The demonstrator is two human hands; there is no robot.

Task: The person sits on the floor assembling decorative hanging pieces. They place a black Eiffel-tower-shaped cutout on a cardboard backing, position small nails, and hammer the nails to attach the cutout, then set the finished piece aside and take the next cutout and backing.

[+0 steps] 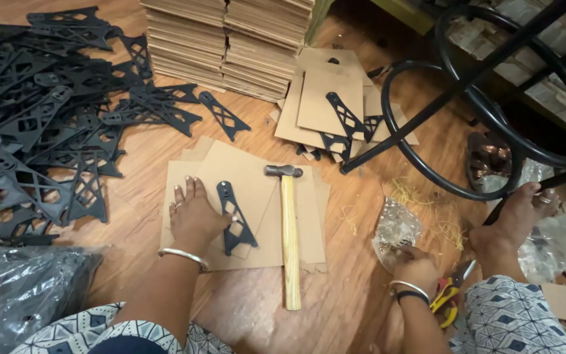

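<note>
The left hand (pixel 194 216) is lying flat, fingers spread wide, on a stack of brown cardboard sheets (pixel 309 223) laid on the wooden floor (pixel 355 295); its thumb side is touching a flat black metal bracket with crossed cut-outs (pixel 234 216), which is resting on the top sheet. Pressing down this way is pinning both the sheets and the bracket so they are not sliding, and the cardboard seems to be serving as a pad between metal and floor.

The right hand (pixel 417 265) is curling narrowly at the mouth of a clear crinkled plastic bag of small pieces (pixel 394 229), fingertips dipping in as if picking something out; whether it is already holding a piece cannot be told.

A hammer with a pale wooden handle and dark steel head (pixel 288 229) is lying along the right part of the cardboard between the two hands, handle pointing toward the person, within easy reach. Yellow-handled pliers (pixel 447 298) are lying just beside the right wrist. A large heap of similar black brackets (pixel 40 111) is waiting at the left, and tall stacks of cut cardboard (pixel 230 39) are standing ahead.
</note>
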